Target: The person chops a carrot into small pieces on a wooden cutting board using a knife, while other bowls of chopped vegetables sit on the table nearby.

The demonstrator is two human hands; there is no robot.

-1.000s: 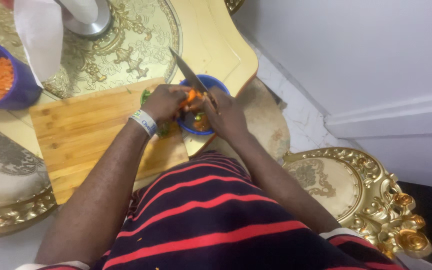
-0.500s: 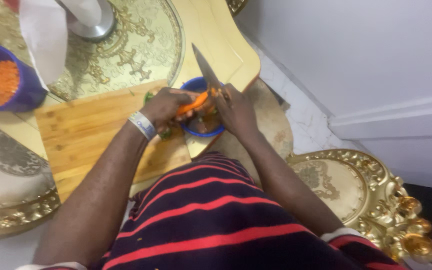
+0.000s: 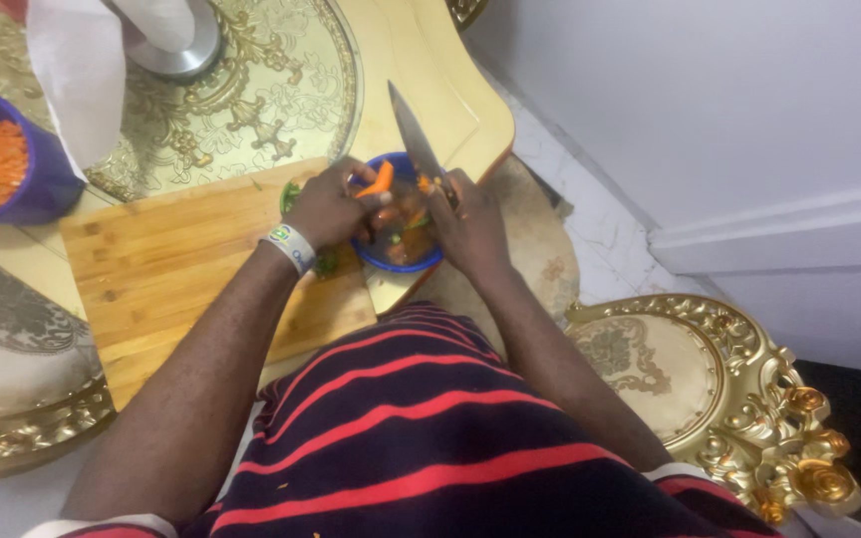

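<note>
Over the blue bowl at the table's near edge, both hands work a carrot piece. Left hand: fingers closed on the orange carrot piece, held above the bowl's left rim; a pale wristband with a small green-and-blue mark circles the wrist. Right hand: closed around the handle of a kitchen knife, blade pointing up and away, its heel just beside the carrot. Bowl contents appear to be orange and green scraps, though the view is blurred. Wooden cutting board: left of the bowl. Purple container of chopped carrot: far left, well apart.
</note>
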